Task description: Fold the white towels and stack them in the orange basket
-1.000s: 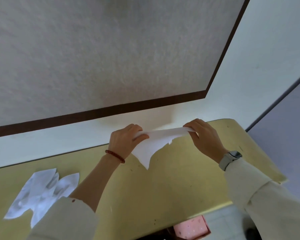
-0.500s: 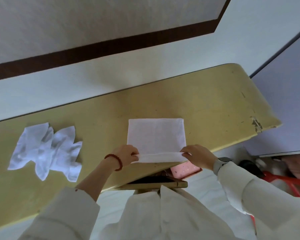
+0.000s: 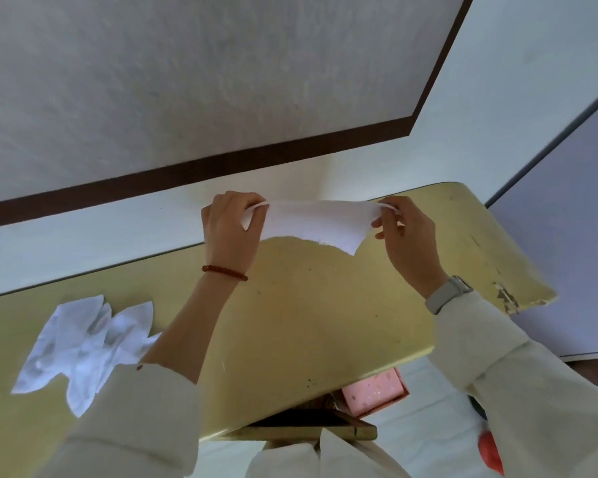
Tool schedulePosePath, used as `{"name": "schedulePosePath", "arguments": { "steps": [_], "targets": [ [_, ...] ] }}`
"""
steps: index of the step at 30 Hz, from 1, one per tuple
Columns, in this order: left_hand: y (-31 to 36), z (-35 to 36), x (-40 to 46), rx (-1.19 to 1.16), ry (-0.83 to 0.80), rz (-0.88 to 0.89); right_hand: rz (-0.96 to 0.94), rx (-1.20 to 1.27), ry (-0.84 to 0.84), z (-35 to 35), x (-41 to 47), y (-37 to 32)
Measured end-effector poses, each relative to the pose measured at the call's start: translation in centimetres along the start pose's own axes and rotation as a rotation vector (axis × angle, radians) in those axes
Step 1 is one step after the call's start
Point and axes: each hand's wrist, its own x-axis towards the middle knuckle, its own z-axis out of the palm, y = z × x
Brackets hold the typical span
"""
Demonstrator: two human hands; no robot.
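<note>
Your left hand (image 3: 230, 229) and right hand (image 3: 406, 232) each pinch a towel (image 3: 311, 224) corner. Keep it taut between your fingers (image 3: 256, 210), then lower it flat onto the tabletop (image 3: 325, 322).

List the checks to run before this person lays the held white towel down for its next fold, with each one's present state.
1. Left hand pinches a corner of the held white cloth towel: ok.
2. Right hand pinches the other corner: ok.
3. Towel's top edge taut between hands: ok.
4. Bare spot on the yellow wooden table beneath: ok.
5. Crumpled white towels lie apart, leftward: ok.
6. Orange basket within reach: cannot tell.
</note>
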Motion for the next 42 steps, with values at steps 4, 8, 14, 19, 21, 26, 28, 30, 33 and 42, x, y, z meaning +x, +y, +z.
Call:
{"name": "schedulePosePath", "arguments": {
  "steps": [4,8,14,19,21,26,28,30,33,42],
  "targets": [
    [-2.2,0.4,-4.0,0.096,-0.168,0.238,-0.049,-0.075,-0.058,0.1,-3.1,2.6],
    [-5.5,1.9,-10.5,0.13,-0.611,0.164,0.137,-0.215,-0.366,0.8,-8.2,7.8],
    [-7.4,4.0,-15.8,0.017,-1.077,-0.367,0.464,-0.418,-0.785,1.6,-13.4,12.7],
    [-7.6,5.2,-15.3,0.012,-0.82,-0.524,0.458,-0.455,-0.594,2.6,-12.5,12.7],
    [-7.8,6.2,-14.5,0.093,-0.685,-0.486,0.443,-0.42,-0.472,3.5,-11.4,13.1],
    [-8.4,9.1,-12.2,0.047,-0.422,-0.545,0.392,-0.326,-0.228,6.5,-8.5,14.7],
    [-9.1,10.2,-11.7,0.009,-0.383,-0.545,0.398,-0.287,-0.171,7.7,-7.4,15.1],
    [-10.0,11.0,-11.5,-0.002,-0.379,-0.544,0.409,-0.261,-0.14,8.7,-6.5,15.7],
    [-11.2,12.0,-11.4,-0.006,-0.386,-0.584,0.414,-0.258,-0.13,9.9,-5.7,17.0],
    [-12.6,13.4,-11.5,0.003,-0.357,-0.609,0.407,-0.314,-0.158,10.8,-5.4,18.8]
  ]
}}
